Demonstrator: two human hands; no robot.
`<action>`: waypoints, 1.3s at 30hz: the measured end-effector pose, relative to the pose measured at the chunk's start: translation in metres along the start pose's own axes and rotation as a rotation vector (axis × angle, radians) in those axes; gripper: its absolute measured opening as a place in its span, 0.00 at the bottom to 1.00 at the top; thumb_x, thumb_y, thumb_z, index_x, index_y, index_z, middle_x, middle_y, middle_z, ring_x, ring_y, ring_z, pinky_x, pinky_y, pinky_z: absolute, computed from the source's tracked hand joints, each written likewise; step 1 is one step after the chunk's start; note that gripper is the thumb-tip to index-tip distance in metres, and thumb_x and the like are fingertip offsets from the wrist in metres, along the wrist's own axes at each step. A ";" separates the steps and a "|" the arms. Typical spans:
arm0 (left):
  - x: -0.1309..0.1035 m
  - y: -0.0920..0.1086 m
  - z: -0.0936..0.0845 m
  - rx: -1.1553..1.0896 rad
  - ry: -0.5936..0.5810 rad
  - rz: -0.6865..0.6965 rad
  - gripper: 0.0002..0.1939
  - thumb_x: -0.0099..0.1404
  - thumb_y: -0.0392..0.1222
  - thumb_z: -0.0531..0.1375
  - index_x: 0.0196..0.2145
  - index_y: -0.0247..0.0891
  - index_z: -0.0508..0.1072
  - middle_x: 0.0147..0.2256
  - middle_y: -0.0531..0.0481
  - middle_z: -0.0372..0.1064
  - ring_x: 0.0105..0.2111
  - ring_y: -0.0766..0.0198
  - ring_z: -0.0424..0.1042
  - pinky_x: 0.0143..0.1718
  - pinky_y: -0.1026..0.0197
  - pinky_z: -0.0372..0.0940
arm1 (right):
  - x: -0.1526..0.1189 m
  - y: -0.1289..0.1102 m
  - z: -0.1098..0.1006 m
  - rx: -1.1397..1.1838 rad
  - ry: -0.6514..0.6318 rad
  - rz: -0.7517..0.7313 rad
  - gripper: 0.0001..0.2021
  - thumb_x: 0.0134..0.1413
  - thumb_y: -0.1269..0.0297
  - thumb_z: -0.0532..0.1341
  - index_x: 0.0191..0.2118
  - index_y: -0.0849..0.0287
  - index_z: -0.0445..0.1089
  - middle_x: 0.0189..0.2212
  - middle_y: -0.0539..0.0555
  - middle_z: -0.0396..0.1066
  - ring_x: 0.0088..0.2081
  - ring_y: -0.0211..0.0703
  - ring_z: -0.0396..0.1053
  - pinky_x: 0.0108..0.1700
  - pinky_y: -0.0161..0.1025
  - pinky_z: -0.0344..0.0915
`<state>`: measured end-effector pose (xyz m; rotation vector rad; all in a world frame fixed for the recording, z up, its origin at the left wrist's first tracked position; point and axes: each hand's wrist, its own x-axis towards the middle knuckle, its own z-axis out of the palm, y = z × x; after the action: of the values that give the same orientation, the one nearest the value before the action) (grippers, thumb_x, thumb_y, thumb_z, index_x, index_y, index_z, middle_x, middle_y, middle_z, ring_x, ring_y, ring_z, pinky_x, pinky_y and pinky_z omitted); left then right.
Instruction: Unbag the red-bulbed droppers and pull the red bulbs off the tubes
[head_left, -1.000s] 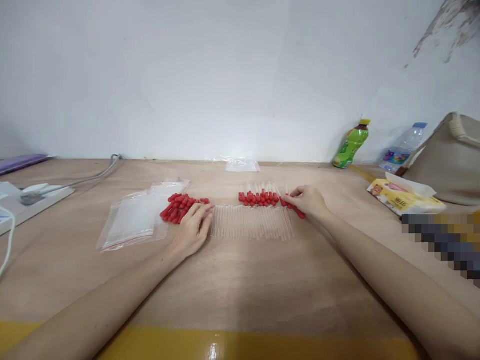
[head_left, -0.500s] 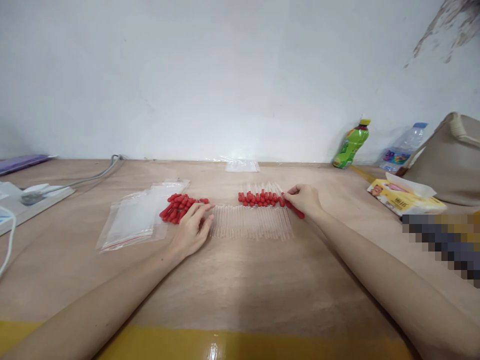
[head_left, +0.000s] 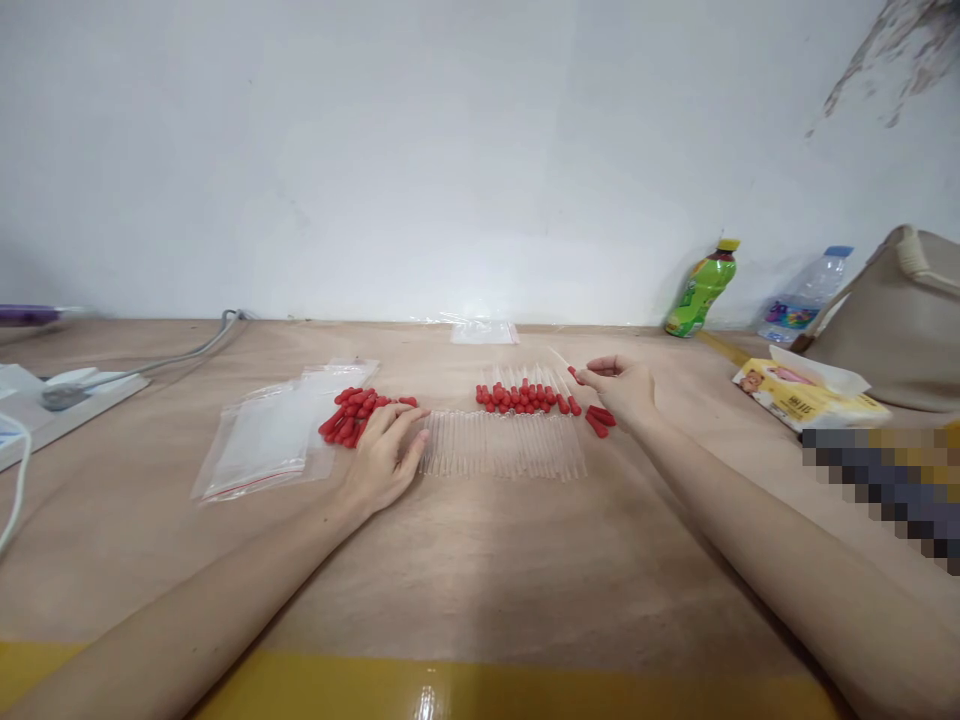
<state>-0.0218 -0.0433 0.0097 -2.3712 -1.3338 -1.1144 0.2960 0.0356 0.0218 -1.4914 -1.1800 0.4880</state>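
In the head view my right hand [head_left: 619, 385] pinches a dropper [head_left: 574, 372] by its red rubber bulb, the thin clear tip pointing up and left. Just left of it lies a row of droppers with red bulbs [head_left: 517, 398], their clear tips toward the wall. Two or three loose red bulbs [head_left: 598, 420] rest below that hand. Nearer to me is a row of clear glass tubes [head_left: 499, 445]. My left hand [head_left: 386, 455] lies open, fingers spread, between those tubes and a pile of red rubber bulbs [head_left: 349, 415], which it partly covers.
Clear zip bags [head_left: 262, 440] lie left of the bulb pile, another bag [head_left: 484, 331] by the wall. A power strip [head_left: 90, 395] with cables is far left. On the right stand a green bottle [head_left: 703, 290], a water bottle [head_left: 806, 295], a tissue pack [head_left: 810, 392] and a beige bag [head_left: 892, 315].
My right hand has lifted a dropper up and right, away from the end of the row, uncovering the loose bulbs below. My left hand has stayed in place.
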 end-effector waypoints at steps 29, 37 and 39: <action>-0.001 0.040 0.020 0.047 0.057 0.555 0.06 0.60 0.36 0.57 0.37 0.33 0.68 0.35 0.48 0.73 0.36 0.63 0.72 0.41 0.59 0.68 | -0.120 -0.014 0.020 -0.341 -0.283 -1.228 0.11 0.52 0.61 0.60 0.41 0.59 0.69 0.36 0.54 0.71 0.38 0.42 0.66 0.43 0.43 0.59; -0.001 0.041 0.018 0.005 0.008 0.561 0.04 0.63 0.33 0.53 0.35 0.33 0.68 0.35 0.46 0.72 0.37 0.65 0.72 0.43 0.61 0.68 | -0.117 -0.015 0.023 -0.265 -0.310 -1.321 0.05 0.54 0.69 0.58 0.35 0.61 0.69 0.32 0.54 0.72 0.34 0.40 0.65 0.38 0.40 0.62; -0.001 0.039 0.018 -0.027 -0.009 0.546 0.04 0.63 0.32 0.52 0.34 0.33 0.67 0.35 0.46 0.72 0.38 0.65 0.72 0.44 0.60 0.68 | -0.116 -0.016 0.023 -0.244 -0.314 -1.340 0.05 0.54 0.71 0.57 0.36 0.62 0.69 0.32 0.54 0.72 0.35 0.41 0.65 0.37 0.40 0.64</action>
<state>0.0187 -0.0576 0.0029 -2.5278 -0.6019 -0.9531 0.2226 -0.0545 -0.0043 -0.5230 -2.2051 -0.3761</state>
